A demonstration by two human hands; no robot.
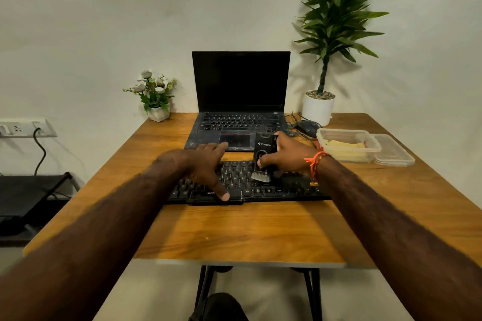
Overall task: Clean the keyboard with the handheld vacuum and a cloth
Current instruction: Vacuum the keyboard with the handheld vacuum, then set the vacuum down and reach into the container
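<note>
Two bare forearms reach in from the near edge, and the hands work from there. Left hand (208, 168) lies flat with fingers straight, pressing on the left half of the keyboard (263, 189), thumb down at its near edge by the space bar. Right hand (285, 156) is curled round the black handheld vacuum (264, 155), held upright with its pale brush nozzle (260, 176) touching the keys near the middle of the board; an orange thread band (314, 164) sits on that wrist.

Everything turns on how the keyboard lies: its long axis runs left to right across the counter (234, 232), directly under both hands, so I judge the brush must travel sideways along the rows. The right hand carries the tool and is nearer the uncovered right half; the left hand covers keys that would need freeing before they can be swept.

It is a black, full-width keyboard with faint yellowish legends, low and flat. Whether dust remains cannot be told.

Beyond it an open laptop (240, 101) with a dark screen stands square to the wall. To its right lie a mouse (307, 126), then a clear plastic box (348, 144) holding something yellow, possibly the cloth, its lid (393, 150) beside it. A small flower pot (156, 98) and a tall potted plant (331, 34) flank the laptop
</note>
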